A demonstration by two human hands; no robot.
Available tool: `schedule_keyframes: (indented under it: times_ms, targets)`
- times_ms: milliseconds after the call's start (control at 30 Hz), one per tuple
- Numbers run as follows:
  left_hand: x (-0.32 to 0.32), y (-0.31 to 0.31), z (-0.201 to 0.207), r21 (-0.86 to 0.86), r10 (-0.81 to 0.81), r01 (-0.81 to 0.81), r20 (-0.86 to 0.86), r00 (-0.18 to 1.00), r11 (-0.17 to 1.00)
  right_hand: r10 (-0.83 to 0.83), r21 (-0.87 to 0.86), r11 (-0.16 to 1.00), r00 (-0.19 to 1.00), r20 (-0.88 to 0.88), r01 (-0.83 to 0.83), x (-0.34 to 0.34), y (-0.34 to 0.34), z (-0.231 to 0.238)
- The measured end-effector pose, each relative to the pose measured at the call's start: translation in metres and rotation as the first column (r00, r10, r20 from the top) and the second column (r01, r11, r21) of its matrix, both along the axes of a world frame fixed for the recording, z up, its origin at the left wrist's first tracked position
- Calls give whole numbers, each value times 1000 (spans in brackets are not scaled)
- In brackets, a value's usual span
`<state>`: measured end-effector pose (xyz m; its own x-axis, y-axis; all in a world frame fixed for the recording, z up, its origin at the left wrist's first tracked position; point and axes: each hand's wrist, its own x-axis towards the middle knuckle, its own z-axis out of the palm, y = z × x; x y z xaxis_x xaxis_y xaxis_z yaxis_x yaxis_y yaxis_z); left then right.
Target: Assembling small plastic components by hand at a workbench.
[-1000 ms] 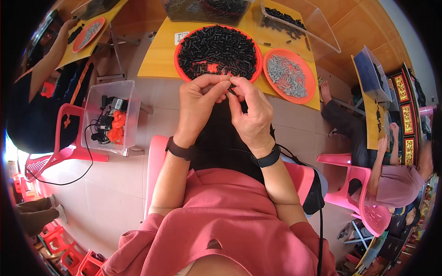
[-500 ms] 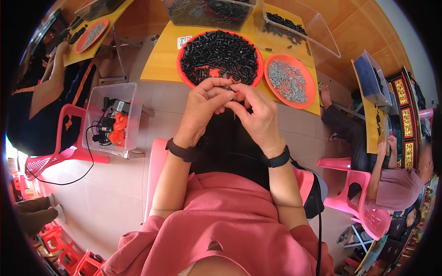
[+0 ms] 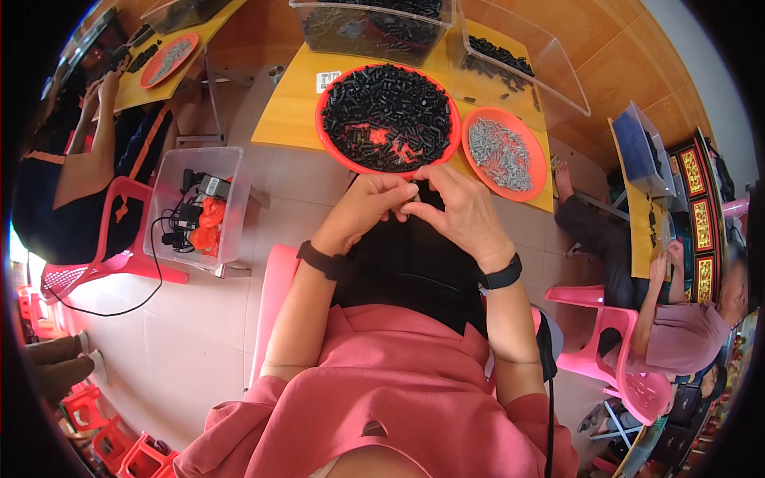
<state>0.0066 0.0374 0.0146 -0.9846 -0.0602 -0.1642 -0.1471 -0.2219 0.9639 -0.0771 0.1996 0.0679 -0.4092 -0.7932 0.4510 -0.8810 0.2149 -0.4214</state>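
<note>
My left hand and my right hand meet fingertip to fingertip just in front of the table edge, above my lap. Both are closed in a pinch around something tiny and dark, mostly hidden by the fingers. Right beyond them stands a round red basin heaped with short black plastic cylinders; some of its red bottom shows through near the front. To its right, an orange-red plate bears a pile of small silver-grey metal pieces, screw-like in shape.
Clear plastic bins with black parts stand at the back of the yellow table. On the floor at left sits a clear box of cables and adapters. People work at side tables left and right; pink chairs stand nearby.
Both hands have come closer to my body, slightly right, away from the basin's front rim. The view has shifted a little, and the fingers remain pinched together.
</note>
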Motion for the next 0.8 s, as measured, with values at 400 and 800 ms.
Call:
schedule_keyframes:
  times_ms: [400, 800]
  targets:
    - [4, -5, 7, -9, -196, 196, -26, 980, 981, 103, 327, 938, 994, 45, -112, -8, 2, 9]
    - [8, -14, 9, -34, -214, 213, -43, 976, 976, 149, 251, 959, 988, -41, -134, -9, -1, 2]
